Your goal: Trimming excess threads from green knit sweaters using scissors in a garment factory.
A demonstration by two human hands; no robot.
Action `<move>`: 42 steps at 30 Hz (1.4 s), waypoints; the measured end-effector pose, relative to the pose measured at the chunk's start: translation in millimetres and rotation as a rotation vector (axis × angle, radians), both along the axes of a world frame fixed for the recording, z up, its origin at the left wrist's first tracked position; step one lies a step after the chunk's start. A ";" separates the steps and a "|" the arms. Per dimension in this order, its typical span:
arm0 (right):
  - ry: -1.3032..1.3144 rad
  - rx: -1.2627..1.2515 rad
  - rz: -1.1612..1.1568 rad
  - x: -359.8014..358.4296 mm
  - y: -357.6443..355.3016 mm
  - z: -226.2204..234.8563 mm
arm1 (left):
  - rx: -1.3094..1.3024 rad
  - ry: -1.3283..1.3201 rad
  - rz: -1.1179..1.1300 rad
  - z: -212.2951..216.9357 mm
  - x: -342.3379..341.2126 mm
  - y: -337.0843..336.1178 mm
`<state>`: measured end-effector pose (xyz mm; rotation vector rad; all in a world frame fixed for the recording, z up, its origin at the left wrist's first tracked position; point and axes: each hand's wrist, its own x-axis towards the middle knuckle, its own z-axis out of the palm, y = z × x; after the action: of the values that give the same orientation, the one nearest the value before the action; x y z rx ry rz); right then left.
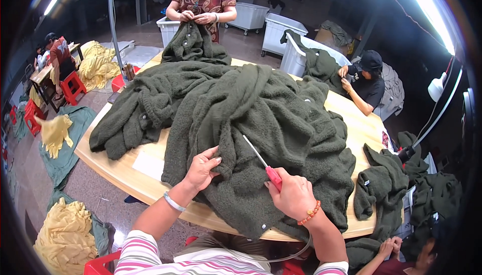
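Note:
A large heap of dark green knitted cardigans (281, 119) covers the middle of the table in front of me. My left hand (202, 168) pinches a fold of the knit at the heap's near left side, thumb and forefinger together. In my right hand (295, 194) is a screwdriver-like tool (274, 175) with a pinkish-red handle and a thin metal shaft. Its shaft points up and left over the heap, toward the folds near my left hand. Whether its tip touches the cloth I cannot tell. Small pale buttons show on the knit, one of them near the front edge.
Across the wooden table (118, 167), a person (203, 4) handles a green cardigan. Another person in a black cap (369, 82) works at the right. White wheeled bins (283, 31) stand behind. Yellow garments (65, 237) lie on the floor at left. A lamp (437, 87) hangs at right.

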<state>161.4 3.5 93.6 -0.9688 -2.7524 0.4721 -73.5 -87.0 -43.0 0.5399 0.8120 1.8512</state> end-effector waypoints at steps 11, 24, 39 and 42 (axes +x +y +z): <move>0.003 -0.077 0.117 16.2 -32.6 -6.5 | -0.083 0.379 0.147 9.7 -16.8 5.9; 0.108 -0.029 0.030 19.5 -9.7 1.1 | -0.267 1.111 0.499 80.8 -55.4 99.4; 0.068 0.019 -0.075 -23.7 37.5 7.6 | -0.091 0.761 0.120 74.5 -72.6 124.1; 0.060 0.003 -0.093 -26.6 39.3 9.9 | -0.093 0.744 0.116 71.0 -74.9 123.1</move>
<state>134.7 42.8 103.6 -1.0587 -2.6408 0.4735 -148.4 36.1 28.0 1.1719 1.4296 1.6997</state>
